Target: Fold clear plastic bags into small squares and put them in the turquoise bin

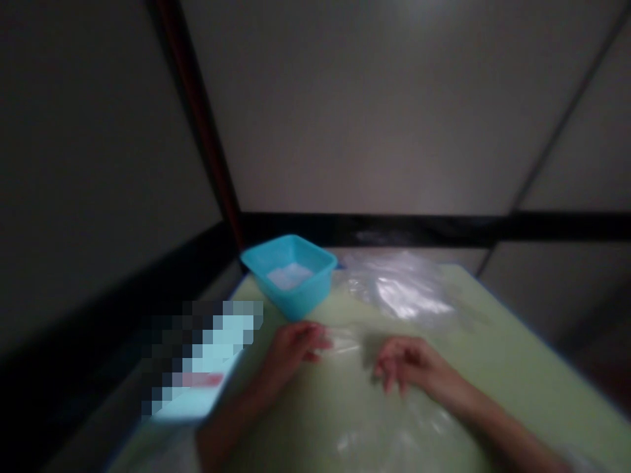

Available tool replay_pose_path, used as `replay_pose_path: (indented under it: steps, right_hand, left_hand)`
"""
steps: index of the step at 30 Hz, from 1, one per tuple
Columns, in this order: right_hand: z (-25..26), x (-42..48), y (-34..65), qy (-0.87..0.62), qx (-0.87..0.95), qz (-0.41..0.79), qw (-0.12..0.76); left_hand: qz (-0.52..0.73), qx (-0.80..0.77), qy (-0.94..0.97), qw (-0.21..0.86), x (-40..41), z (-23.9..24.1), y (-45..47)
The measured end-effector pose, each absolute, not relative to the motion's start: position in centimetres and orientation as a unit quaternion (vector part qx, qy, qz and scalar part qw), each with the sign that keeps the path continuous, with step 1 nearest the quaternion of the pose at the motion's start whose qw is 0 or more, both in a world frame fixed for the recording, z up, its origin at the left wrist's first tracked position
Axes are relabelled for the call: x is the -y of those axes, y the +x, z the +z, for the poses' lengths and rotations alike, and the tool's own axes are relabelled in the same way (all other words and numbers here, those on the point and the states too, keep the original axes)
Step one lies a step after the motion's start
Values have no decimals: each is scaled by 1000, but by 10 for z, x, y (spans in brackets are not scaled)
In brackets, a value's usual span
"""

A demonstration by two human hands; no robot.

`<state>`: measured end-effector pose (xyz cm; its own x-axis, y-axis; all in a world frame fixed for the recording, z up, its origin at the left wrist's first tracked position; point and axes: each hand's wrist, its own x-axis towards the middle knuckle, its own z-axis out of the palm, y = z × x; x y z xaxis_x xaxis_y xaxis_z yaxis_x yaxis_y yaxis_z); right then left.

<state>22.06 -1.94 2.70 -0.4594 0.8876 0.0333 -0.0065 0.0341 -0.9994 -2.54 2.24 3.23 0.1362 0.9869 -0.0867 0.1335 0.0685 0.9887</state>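
2 hands low on green counter (517,355): left hand (296,348) pinching small clear bag (342,343), right hand (411,368) half-curled, empty, just beside bag; blue tub (305,299) and clear plastic heap (399,289) behind.

The green desk (517,341) lies bare along its right side, from the right hand (409,364) out to the edge, and a hand can pass freely there. At the back left a blue tub (296,276) stands just beyond the left hand (296,348) and blocks a straight reach. Beside it a heap of clear plastic bags (399,289) fills the back middle (low and soft). A flat object (197,368), blurred out, covers the left edge. A narrow gap separates the hands, with clear film (340,343) lying in it
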Motion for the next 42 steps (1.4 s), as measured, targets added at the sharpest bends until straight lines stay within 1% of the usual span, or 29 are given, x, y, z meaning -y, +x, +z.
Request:
replay_pose_path:
  steps: [3,5,8,10,12,15,17,21,25,28,30,33,37,39,42]
  right_hand:
    - [31,32,216,-267,615,696,256]
    - [35,41,212,-231,618,728,188]
    - [39,50,207,-235,630,730,123]
    - [38,51,205,-248,642,716,113]
    - [36,50,204,-249,654,701,139]
    - [33,46,206,-242,669,670,213]
    - [33,42,209,-256,696,618,260]
    - [33,33,216,-320,735,491,340]
    - [29,26,218,-355,699,464,412]
    - [28,21,224,-375,681,438,451]
    - [28,18,232,-371,677,422,475]
    - [26,11,244,-363,654,435,502]
    - [20,-3,251,-422,547,457,560]
    - [19,-8,253,-453,513,413,601]
    - [23,-10,260,-486,484,305,660]
  left_hand:
    - [410,-482,558,537,-17,37,-26]
    - [409,-458,581,535,-12,41,-25]
    - [416,-415,603,539,-5,49,-22]
    - [426,-377,600,562,-1,53,-20]
    - [429,-350,597,580,2,57,-20]
    - [384,-352,633,573,3,58,-22]
    - [351,-342,660,570,2,55,-26]
    - [340,-257,674,603,0,51,-30]
    - [292,-247,678,628,-4,54,-28]
    - [240,-266,711,606,-9,57,-31]
    - [198,-247,747,585,-12,58,-35]
    - [156,-222,791,548,-14,59,-43]
    - [130,-226,824,504,-15,62,-49]
    - [117,-218,835,491,-15,64,-52]
    - [84,-205,849,480,-16,66,-59]
